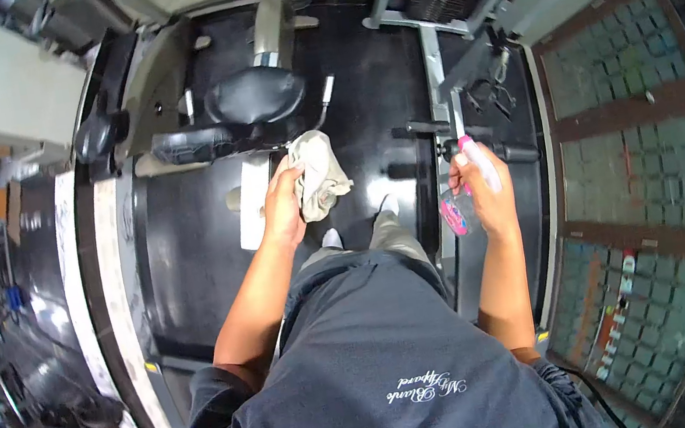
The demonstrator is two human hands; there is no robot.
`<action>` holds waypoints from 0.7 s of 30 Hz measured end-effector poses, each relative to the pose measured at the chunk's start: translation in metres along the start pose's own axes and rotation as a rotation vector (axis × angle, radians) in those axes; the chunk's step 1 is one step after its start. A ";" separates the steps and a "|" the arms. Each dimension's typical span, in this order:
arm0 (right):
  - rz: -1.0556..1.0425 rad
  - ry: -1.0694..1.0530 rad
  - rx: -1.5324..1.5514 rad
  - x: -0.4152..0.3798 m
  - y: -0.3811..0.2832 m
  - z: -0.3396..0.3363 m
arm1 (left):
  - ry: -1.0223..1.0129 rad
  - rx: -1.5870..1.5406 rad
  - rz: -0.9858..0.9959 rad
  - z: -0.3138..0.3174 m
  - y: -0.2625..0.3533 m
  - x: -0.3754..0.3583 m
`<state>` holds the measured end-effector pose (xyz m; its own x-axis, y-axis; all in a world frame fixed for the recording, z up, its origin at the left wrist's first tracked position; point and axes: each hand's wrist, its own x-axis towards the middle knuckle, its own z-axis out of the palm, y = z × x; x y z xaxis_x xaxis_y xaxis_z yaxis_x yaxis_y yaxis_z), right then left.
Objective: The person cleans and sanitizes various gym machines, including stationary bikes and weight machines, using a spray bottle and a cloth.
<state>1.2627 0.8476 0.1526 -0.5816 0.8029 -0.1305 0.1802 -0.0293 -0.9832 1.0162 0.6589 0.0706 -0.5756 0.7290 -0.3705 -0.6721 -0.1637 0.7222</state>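
Note:
A crumpled cream cloth [319,177] hangs from my left hand [281,208], whose fingers are closed on its left edge. My right hand [492,192] is wrapped round a spray bottle [455,213] with a pink and white trigger head and a clear body bearing a pink label. The bottle tilts, its body showing to the left of my palm. Both hands are held apart in front of my body. Beyond the cloth stands an exercise machine with a black padded seat [256,96].
A grey metal frame [434,67] with a dark padded roller [511,153] rises at the right. Wood-framed glass panels [636,161] line the right side. Black flooring [199,262] lies under me, with a pale ledge [125,308] along the left. Gym equipment crowds the far left.

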 end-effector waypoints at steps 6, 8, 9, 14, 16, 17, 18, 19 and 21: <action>0.009 -0.239 -0.016 0.092 0.002 -0.024 | 0.198 -0.048 0.104 0.020 -0.014 0.027; 0.007 -0.288 -0.011 0.119 0.005 -0.035 | 0.242 -0.093 0.128 0.020 -0.023 0.038; -0.020 -0.333 -0.020 0.134 0.007 -0.040 | 0.254 -0.112 0.155 0.025 -0.024 0.041; 0.030 -0.439 -0.056 0.193 0.005 -0.042 | 0.428 -0.232 0.152 0.035 -0.048 0.049; 0.054 -0.470 -0.043 0.216 0.004 -0.034 | 0.473 -0.280 0.195 0.039 -0.051 0.056; 0.018 -0.525 -0.037 0.227 0.004 -0.030 | 0.515 -0.317 0.204 0.038 -0.058 0.060; 0.012 -0.541 -0.047 0.237 0.003 -0.024 | 0.522 -0.325 0.214 0.036 -0.062 0.064; 0.001 -0.552 -0.056 0.248 0.001 -0.016 | 0.523 -0.330 0.226 0.034 -0.064 0.071; -0.004 -0.571 -0.113 0.265 -0.008 -0.006 | 0.606 -0.317 0.194 0.048 -0.056 0.079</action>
<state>1.1117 1.0644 0.1271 -0.9126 0.3533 -0.2060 0.2426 0.0622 -0.9681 1.0312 0.7579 0.0291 -0.7948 0.1839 -0.5784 -0.5811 -0.5055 0.6378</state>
